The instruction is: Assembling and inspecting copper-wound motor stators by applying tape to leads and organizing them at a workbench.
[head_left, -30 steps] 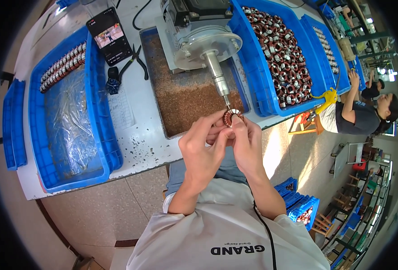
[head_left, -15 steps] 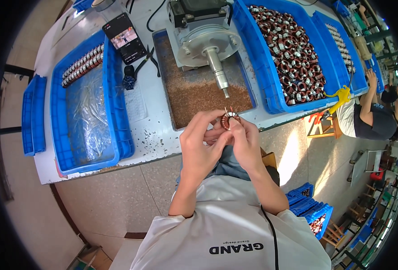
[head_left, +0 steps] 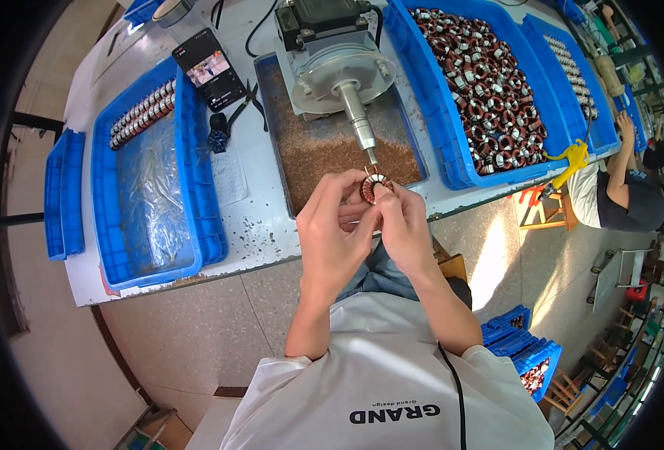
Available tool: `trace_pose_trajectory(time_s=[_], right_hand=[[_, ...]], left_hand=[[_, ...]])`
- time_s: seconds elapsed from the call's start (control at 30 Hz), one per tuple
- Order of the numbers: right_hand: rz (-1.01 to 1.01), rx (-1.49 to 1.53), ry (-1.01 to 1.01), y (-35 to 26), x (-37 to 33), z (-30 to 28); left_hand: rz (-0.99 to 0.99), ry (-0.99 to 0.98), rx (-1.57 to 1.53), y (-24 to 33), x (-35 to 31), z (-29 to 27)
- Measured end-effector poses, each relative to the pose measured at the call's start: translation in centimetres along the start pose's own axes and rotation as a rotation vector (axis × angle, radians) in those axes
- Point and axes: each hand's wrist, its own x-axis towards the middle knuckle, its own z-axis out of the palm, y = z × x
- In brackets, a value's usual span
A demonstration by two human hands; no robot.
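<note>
Between my two hands is a toroidal coil (head_left: 375, 189), a ring wound with copper wire and partly white, its wire ends pointing up. My left hand (head_left: 333, 229) grips it from the left with curled fingers. From the other side my right hand (head_left: 401, 229) pinches it, thumb across its face. The wire ends are at the tip of the metal spindle (head_left: 360, 124) of a motor-driven machine (head_left: 324, 56); whether they touch it I cannot tell. Below the spindle lies a shallow tray (head_left: 302, 169) covered in copper-coloured scraps.
A blue crate (head_left: 444, 142) heaped with coils stands right, another blue crate (head_left: 204, 202) with rows of coils left. Near it lie a phone (head_left: 209, 69), pliers (head_left: 251, 101) and a watch (head_left: 218, 133). A yellow tool (head_left: 570, 161) hangs at the right edge. Another person (head_left: 624, 199) sits far right.
Both hands have raised the coil slightly up and left, bringing its wire ends to the spindle tip. The whole view has also shifted a little.
</note>
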Motion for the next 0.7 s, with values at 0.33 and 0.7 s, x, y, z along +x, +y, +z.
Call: trace_pose_trajectory(time_s=[0.33,0.7], right_hand=[[-0.036,-0.062,-0.003,-0.6,0.5,0.3],[0.033,-0.118,-0.099,-0.9,1.6,-1.1]], left_hand=[[0.009,0.098,0.013,-0.2,-0.3,0.9],[0.007,0.202,0.047,-0.5,-0.7,2.0]])
